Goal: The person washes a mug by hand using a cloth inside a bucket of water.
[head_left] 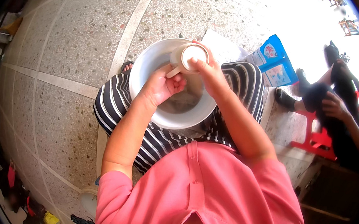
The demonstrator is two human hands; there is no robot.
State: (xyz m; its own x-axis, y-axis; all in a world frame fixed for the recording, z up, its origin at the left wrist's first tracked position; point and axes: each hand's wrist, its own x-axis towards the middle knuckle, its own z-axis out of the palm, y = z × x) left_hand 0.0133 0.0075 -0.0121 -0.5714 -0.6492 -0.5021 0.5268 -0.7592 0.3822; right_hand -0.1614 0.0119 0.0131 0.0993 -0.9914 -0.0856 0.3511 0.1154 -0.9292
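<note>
A white mug (178, 56) is held tilted over a basin, with one round end turned up toward me. My right hand (210, 73) grips its right side, the thumb lying across that round end. At the mug's handle (173, 72), my left hand (160, 87) is closed with its fingers curled. The wide, pale basin (174, 123) sits between my knees. Greyish, murky water (185, 103) fills its lower part; whatever lies under the surface is too blurred to make out.
Right of the basin, a blue and white pouch (274, 63) stands beside a white sheet-like thing (225, 47). Farther right, a person in dark clothes (316, 98) sits by a red plastic stool (317, 137). Speckled tile floor (82, 36) extends left. Behind me lies a yellow package (53, 221).
</note>
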